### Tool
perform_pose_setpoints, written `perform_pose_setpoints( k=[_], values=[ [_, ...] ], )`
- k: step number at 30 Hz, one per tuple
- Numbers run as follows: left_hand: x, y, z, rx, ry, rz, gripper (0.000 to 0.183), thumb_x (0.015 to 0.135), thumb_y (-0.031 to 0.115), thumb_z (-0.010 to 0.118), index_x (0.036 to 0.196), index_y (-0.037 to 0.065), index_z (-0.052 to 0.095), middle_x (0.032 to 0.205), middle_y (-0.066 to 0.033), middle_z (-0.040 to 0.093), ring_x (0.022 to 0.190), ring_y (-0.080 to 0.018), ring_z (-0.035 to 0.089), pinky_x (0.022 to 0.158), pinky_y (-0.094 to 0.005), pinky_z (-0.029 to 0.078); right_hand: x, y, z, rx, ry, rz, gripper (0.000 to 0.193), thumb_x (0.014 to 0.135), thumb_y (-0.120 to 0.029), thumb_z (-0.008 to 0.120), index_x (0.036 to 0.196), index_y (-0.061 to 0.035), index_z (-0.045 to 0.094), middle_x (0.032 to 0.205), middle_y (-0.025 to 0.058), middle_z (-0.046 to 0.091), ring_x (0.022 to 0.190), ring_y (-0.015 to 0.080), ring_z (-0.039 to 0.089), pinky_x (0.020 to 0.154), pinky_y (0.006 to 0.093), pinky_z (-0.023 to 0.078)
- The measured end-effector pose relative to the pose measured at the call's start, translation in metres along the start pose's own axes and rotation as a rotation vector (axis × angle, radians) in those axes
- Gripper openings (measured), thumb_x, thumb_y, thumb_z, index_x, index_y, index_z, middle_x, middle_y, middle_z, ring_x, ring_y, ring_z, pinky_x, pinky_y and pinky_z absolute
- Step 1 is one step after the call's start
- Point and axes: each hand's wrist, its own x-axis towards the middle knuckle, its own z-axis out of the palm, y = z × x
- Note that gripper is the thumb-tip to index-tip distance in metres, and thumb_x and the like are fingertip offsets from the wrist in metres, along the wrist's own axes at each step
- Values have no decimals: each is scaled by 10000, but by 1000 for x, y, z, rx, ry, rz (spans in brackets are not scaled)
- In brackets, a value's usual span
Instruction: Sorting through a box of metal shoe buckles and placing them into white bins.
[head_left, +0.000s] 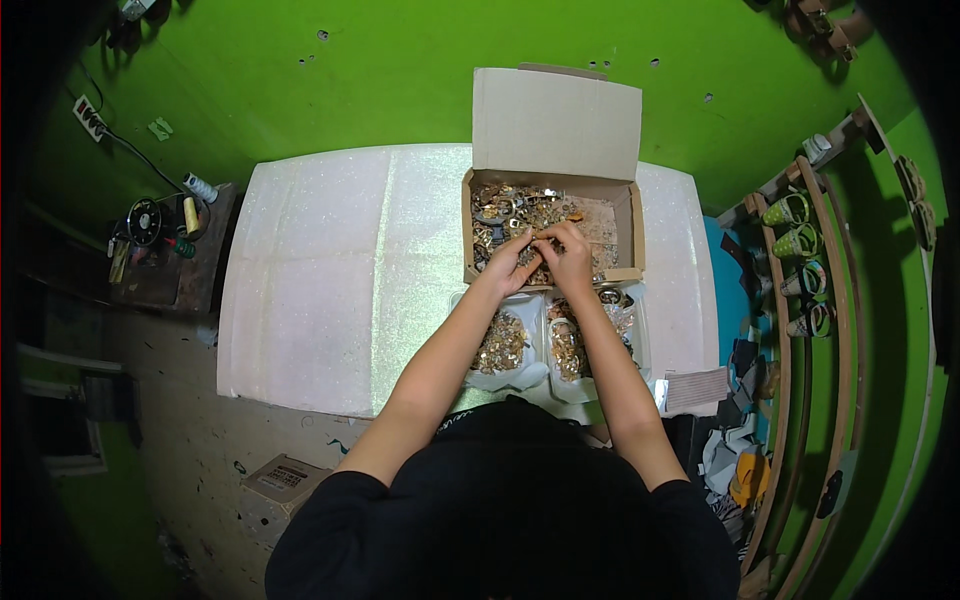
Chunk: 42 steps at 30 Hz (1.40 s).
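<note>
Matt cardbd box [555, 125], shiny metal bits [498, 208], smooth plstc tubs [515, 379], glittery tbl cover [300, 285]

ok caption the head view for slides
Left hand and right hand close together above an open box of small parts.

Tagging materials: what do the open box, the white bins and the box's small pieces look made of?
Open box: cardboard, matt tan, by its folded lid flap.
White bins: probably plastic, smooth with a soft sheen and thin rims.
Small pieces: likely mostly metal, by gold and silver glints; dark ones unclear.
</note>
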Motion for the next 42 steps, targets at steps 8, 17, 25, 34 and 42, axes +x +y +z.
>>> perform_pose_setpoints(
  k=[8, 17, 25, 34, 42],
  values=[
    [0, 1, -1, -59, -69, -27, 193, 796, 231, 551, 923, 94, 500, 853, -12, 511, 772, -92, 511, 668, -217, 483, -5, -3, -3, -16, -22, -76, 117, 631, -97, 646, 734, -55, 613, 752, 76, 526, 719, 246, 532, 640, 329, 427],
    [-3, 0, 3, 22, -3, -10, 201, 817, 226, 521, 961, 87, 504, 928, -18, 502, 838, -112, 493, 723, -244, 456, 3, -4, -5, -127, -8, -77, 84, 646, -96, 635, 716, -53, 614, 723, 75, 528, 697, 241, 532, 619, 327, 419],
    [-3, -1, 3, 54, 1, 10, 190, 827, 240, 505, 945, 90, 509, 910, -16, 513, 840, -108, 482, 743, -254, 431, -7, -6, 5, -208, 138, -152, 74, 645, -115, 631, 708, -81, 610, 708, 35, 542, 655, 213, 538, 569, 322, 416],
    [0, 0, 1, 1, 19, 13, 184, 819, 248, 517, 914, 90, 521, 871, -20, 522, 790, -105, 488, 710, -244, 426, -11, -4, 6, -252, 156, -227, 75, 650, -105, 623, 708, -69, 591, 713, 39, 544, 638, 211, 541, 563, 308, 419],
    [-5, 0, 8, 59, 37, 27, 204, 809, 235, 535, 928, 72, 510, 858, -26, 518, 773, -106, 496, 681, -242, 440, -8, -10, 3, -178, 165, -49, 142, 651, -141, 637, 769, -71, 598, 753, 58, 535, 664, 245, 544, 567, 335, 436]
  ],
)
